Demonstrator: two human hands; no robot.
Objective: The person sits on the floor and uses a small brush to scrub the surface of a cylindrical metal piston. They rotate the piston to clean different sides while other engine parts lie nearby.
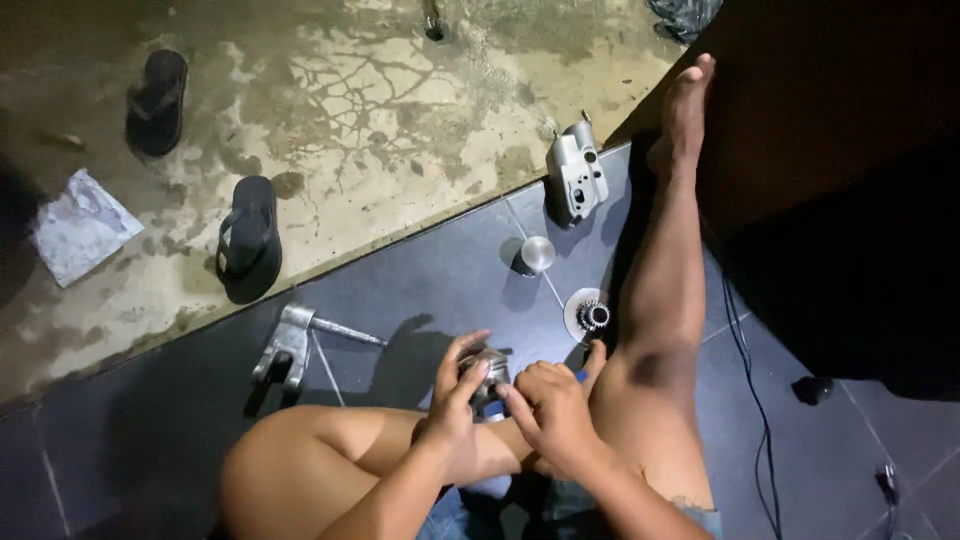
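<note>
A person sits on a dark tiled floor (440,270), and both hands meet over the bent left knee around a small round metal part (487,372). The left hand (455,395) grasps the part from its left side with fingers curled over the top, while the right hand (550,405) clasps it from the right, forefinger pressed to its face. Just ahead on the tiles lie a toothed gear on a disc (590,315), a short metal cylinder (535,254) and a grey metal housing (577,178).
</note>
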